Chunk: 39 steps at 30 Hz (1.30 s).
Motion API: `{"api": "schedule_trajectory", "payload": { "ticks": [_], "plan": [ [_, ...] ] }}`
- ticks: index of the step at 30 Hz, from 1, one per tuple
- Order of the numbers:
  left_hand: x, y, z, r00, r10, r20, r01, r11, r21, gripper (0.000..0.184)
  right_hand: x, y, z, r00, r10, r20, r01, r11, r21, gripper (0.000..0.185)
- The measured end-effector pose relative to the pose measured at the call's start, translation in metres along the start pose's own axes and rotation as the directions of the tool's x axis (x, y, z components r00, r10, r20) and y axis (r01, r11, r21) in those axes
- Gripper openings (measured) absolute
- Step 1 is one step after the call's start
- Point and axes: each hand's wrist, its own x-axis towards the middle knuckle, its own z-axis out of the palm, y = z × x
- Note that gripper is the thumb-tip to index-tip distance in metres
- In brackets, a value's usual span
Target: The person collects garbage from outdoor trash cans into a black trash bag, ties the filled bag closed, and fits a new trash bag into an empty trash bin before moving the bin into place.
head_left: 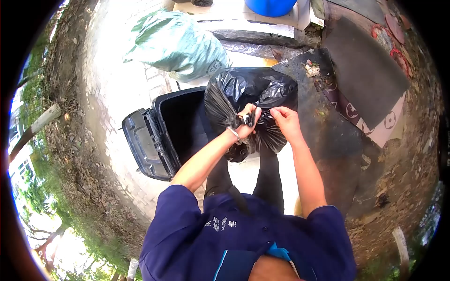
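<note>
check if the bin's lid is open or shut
Open. The lid is swung back at its hinge, away from the black bag, and the dark inside of the bin shows.

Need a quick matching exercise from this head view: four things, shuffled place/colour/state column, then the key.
Things
1. black garbage bag
2. woven sack
3. trash bin
4. plastic tub

Place, colour or state
A. blue, cut off by the picture's top edge
B. lid swung open
C. bunched up in the left hand
D. pale green, at the upper left of the bag

Pairs: 1-C, 2-D, 3-B, 4-A
</note>
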Motion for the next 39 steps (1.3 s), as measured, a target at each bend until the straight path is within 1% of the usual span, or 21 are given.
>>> {"api": "schedule_trajectory", "payload": {
  "ticks": [1,2,5,8,11,15,19,21,22,23,25,26,27,29,31,32,33,35,36,37,39],
  "plan": [
    [0.008,-0.004,-0.002,0.997,0.068,-0.024,-0.065,0.994,0.093,0.034,0.001,0.004,0.000,0.999,0.016,-0.049,-0.013,0.998,0.068,0.013],
    [0.018,-0.013,-0.004,0.931,0.357,-0.078,-0.313,0.889,0.334,0.031,0.001,0.006,0.000,0.999,0.014,-0.047,-0.010,0.997,0.075,0.013],
    [0.031,0.008,-0.016,0.982,0.123,0.145,-0.184,0.805,0.564,0.024,-0.003,0.010,0.005,0.991,-0.023,-0.130,0.047,0.982,0.184,0.012],
    [0.044,-0.013,-0.034,0.890,0.215,0.403,-0.375,0.848,0.376,0.033,-0.009,0.011,0.016,0.980,-0.045,-0.196,0.092,0.967,0.238,0.012],
    [0.030,0.031,-0.047,0.854,-0.341,0.392,0.037,0.793,0.608,0.052,-0.022,0.008,0.029,0.969,-0.100,-0.226,0.142,0.974,0.178,0.013],
    [0.035,-0.016,-0.044,0.664,-0.450,0.597,0.467,0.873,0.139,0.039,-0.054,0.000,0.049,0.881,-0.395,-0.262,0.336,0.910,-0.243,0.008],
    [0.017,-0.007,-0.047,0.730,-0.355,0.584,0.481,0.874,-0.071,0.029,-0.071,0.016,0.072,0.716,-0.697,-0.033,0.610,0.649,-0.454,0.014],
    [0.019,-0.026,-0.048,0.664,-0.151,0.733,0.372,0.917,-0.148,0.023,-0.073,0.018,0.070,0.772,-0.610,0.177,0.621,0.664,-0.417,0.021],
    [0.017,-0.020,-0.048,0.681,-0.116,0.723,0.371,0.906,-0.204,0.022,-0.072,0.017,0.066,0.815,-0.564,0.130,0.575,0.760,-0.304,0.024],
    [0.026,-0.029,-0.046,0.719,-0.031,0.694,0.059,0.998,-0.016,0.025,-0.070,0.016,0.060,0.856,-0.509,0.092,0.517,0.837,-0.181,0.026],
    [0.019,-0.021,-0.040,0.709,0.163,0.686,-0.113,0.987,-0.118,0.028,-0.047,0.021,0.044,0.763,-0.624,-0.170,0.587,0.779,-0.220,0.025],
    [0.013,-0.020,-0.040,0.716,0.370,0.591,-0.415,0.907,-0.065,0.034,-0.031,0.005,0.037,0.788,-0.607,-0.105,0.588,0.792,-0.167,0.023],
    [0.010,-0.021,-0.034,0.760,0.332,0.559,-0.492,0.856,0.161,0.036,-0.010,0.006,0.031,0.779,-0.627,0.026,0.611,0.749,-0.256,0.020],
    [-0.001,-0.011,-0.026,0.828,0.277,0.487,-0.558,0.491,0.669,0.037,0.024,0.015,0.034,0.911,-0.391,0.130,0.390,0.920,0.038,0.017],
    [-0.003,-0.012,-0.027,0.802,0.357,0.480,-0.594,0.384,0.707,0.030,0.045,0.019,0.028,0.967,0.061,0.247,-0.103,0.982,0.160,0.015],
    [0.000,-0.018,-0.027,0.711,0.603,0.360,-0.646,0.359,0.674,0.027,0.049,0.018,0.024,0.938,-0.026,0.346,0.016,0.999,0.033,0.015],
    [0.002,-0.023,-0.024,0.564,0.800,0.206,-0.692,0.322,0.646,0.025,0.048,0.017,0.015,0.886,0.228,0.404,-0.265,0.964,0.036,0.021],
    [0.005,-0.025,-0.014,0.643,0.765,-0.004,-0.606,0.513,0.609,0.021,0.048,0.020,0.006,0.809,0.281,0.516,-0.401,0.906,0.135,0.028],
    [0.009,-0.029,-0.008,0.644,0.755,-0.121,-0.579,0.585,0.567,0.020,0.044,0.023,0.009,0.840,0.138,0.524,-0.317,0.910,0.268,0.031],
    [0.015,-0.029,-0.008,0.550,0.827,-0.113,-0.556,0.464,0.690,0.019,0.038,0.018,0.013,0.858,-0.008,0.514,-0.229,0.889,0.397,0.033],
    [0.018,-0.028,-0.006,0.559,0.815,-0.156,-0.523,0.492,0.696,0.018,0.036,0.015,0.011,0.857,-0.008,0.516,-0.221,0.898,0.380,0.037]
  ]
}}
